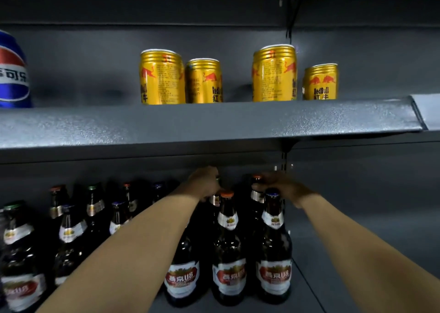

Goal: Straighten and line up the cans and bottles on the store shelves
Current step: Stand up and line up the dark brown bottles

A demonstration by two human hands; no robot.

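Note:
Dark brown beer bottles with red-and-white labels stand in rows on the lower shelf [352, 253]. My left hand [204, 184] reaches deep under the upper shelf and grips the neck of a rear bottle [214, 199] in the middle row. My right hand [283, 186] grips the top of another rear bottle [257, 193] further right. Three front bottles [228, 260] stand upright below my hands. Several gold Red Bull cans [273, 74] stand unevenly spaced on the upper shelf [214, 122].
A blue Pepsi can [13, 72] stands at the far left of the upper shelf. More beer bottles [69, 231] crowd the lower shelf's left side. A dark upright post [284, 160] runs behind my right hand. Bare shelf lies right of the bottles.

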